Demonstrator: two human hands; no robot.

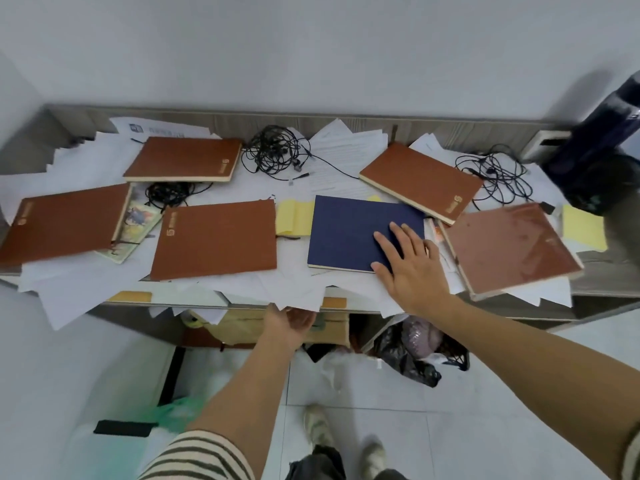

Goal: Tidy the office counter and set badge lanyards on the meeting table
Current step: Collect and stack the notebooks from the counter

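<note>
While my right grip [412, 268] lies flat, fingers straight, on the blue notebook [349, 230] near the front edge of the bench [450, 128], my left grip [291, 323] sits palm up, empty, under overhanging papers [242, 292]; tidying step, next I'd gather the notebook; lanyards not in sight

Bright, even indoor light, soft shadows.
My wide lens bends the worktop [599, 271] edges; glare on the far-right notebook [512, 247].
</note>
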